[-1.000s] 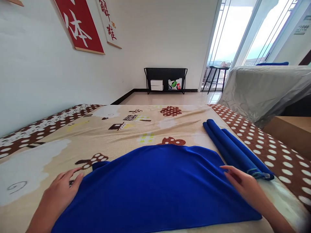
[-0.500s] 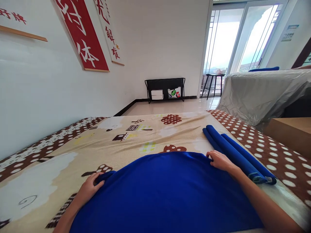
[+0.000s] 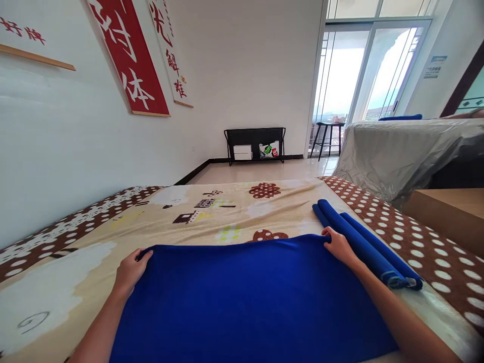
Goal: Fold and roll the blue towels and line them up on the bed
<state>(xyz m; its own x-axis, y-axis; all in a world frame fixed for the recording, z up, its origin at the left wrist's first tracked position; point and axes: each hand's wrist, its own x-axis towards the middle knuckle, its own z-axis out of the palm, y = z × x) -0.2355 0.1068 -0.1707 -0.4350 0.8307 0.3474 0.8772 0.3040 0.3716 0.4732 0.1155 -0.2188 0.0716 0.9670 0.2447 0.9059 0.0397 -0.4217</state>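
A blue cloth (image 3: pixel 242 297) is spread in front of me over the patterned blanket (image 3: pixel 196 229). My left hand (image 3: pixel 131 269) pinches its far left corner between thumb and fingers. At the far right corner, my right hand (image 3: pixel 337 245) grips the cloth in the same way. The far edge runs nearly straight between both hands, and the near edge drops out of view. Just right of my right hand lie rolled blue cloths (image 3: pixel 363 244), side by side on the blanket.
Brown borders with white dots (image 3: pixel 404 227) edge the blanket. Beyond it, a black rack (image 3: pixel 255 136) stands against the wall. At the right are a cardboard box (image 3: pixel 446 206), a plastic-covered piece of furniture (image 3: pixel 393 151) and a black stool (image 3: pixel 329 125). Scrolls (image 3: pixel 141 75) hang at the left.
My left hand has risen slightly and moved left, drawing the corner out. The cloth's far edge has gone from a bulging curve to nearly straight. My right hand keeps its grip.
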